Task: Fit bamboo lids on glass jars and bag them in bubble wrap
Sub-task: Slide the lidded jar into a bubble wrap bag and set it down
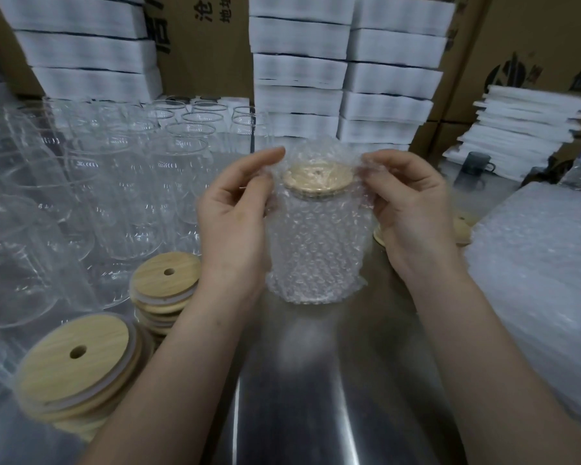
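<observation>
Head: bubbly bag point(316, 250), round bamboo lid point(317, 178)

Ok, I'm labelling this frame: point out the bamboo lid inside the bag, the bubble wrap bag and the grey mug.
bamboo lid point(318, 178), head view, middle of its top face.
bubble wrap bag point(312, 253), head view, middle of its front wall.
grey mug point(476, 165), head view, its side wall beside the handle.

Dim, soft blur w/ fisheye edges
</observation>
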### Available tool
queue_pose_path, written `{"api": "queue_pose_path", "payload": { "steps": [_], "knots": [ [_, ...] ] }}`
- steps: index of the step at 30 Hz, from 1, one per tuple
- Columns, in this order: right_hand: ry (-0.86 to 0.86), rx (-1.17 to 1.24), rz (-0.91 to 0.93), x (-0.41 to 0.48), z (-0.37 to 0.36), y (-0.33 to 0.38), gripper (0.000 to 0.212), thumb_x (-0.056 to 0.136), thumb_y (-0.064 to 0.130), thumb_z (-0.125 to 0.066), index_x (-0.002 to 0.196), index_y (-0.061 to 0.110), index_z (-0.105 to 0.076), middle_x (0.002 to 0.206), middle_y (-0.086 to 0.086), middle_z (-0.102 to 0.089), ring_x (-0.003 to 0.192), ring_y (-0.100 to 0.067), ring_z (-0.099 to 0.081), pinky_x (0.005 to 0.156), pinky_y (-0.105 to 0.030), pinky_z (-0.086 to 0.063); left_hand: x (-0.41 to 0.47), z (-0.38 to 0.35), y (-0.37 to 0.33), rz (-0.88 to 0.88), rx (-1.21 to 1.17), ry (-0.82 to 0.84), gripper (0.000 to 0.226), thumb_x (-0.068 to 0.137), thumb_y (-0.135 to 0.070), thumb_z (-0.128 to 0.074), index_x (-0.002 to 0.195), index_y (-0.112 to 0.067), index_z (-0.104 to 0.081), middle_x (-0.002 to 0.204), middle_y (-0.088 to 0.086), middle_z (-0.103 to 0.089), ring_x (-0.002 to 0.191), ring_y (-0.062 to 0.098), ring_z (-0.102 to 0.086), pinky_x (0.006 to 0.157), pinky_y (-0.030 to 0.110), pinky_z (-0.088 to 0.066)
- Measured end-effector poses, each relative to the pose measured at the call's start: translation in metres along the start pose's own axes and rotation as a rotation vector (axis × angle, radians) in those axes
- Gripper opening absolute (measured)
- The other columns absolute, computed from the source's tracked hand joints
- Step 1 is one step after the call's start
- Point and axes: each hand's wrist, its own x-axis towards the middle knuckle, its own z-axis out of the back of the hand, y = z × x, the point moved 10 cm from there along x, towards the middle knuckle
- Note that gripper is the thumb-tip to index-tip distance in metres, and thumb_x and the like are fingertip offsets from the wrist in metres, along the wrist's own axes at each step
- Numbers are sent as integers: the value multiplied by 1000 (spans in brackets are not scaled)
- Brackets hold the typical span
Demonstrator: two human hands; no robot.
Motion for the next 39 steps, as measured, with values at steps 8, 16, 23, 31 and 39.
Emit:
{"api": "queue_pose_path", "payload": {
  "steps": [8,16,23,31,39],
  "knots": [
    [-113,-154,-52,-3,11,-7,33,88,-9,-60,74,18,-72,73,2,-69,72,-11,-65,68,-23,-55,-4,4,25,132,-114,-73,42,88,13,-52,69,-21,-67,75,0,-61,77,21,-48,73,30,-39],
    [-164,-587,89,-16,-1,13,19,90,20,-65,105,20,-75,91,19,-71,85,8,-66,76,-11,-51,-16,0,34,184,-98,-88,31,91,1,-56,89,-21,-77,98,3,-71,100,20,-63,93,36,-46],
    [135,-699,-202,-14,-20,-36,100,53,66,-82,138,38,-37,119,24,-58,109,4,-58,93,-26,-50,-23,-12,29,85,-22,13,34,79,-15,-49,97,-28,-74,120,-5,-69,119,1,-58,108,32,-44],
    [-111,-767,-148,14,-11,-46,96,60,48,-86,137,29,-31,110,15,-53,108,-16,-58,89,-35,-49,-24,-24,37,-7,215,84,40,83,-23,-47,119,-22,-65,130,-7,-48,120,-9,-47,101,9,-36],
    [-434,-646,-116,84,0,-66,89,73,33,-82,139,21,-24,133,-10,-48,114,-30,-55,88,-36,-47,-24,-13,72,81,564,89,30,88,1,-53,84,-22,-71,90,2,-72,82,19,-66,83,35,-51]
  ]
}}
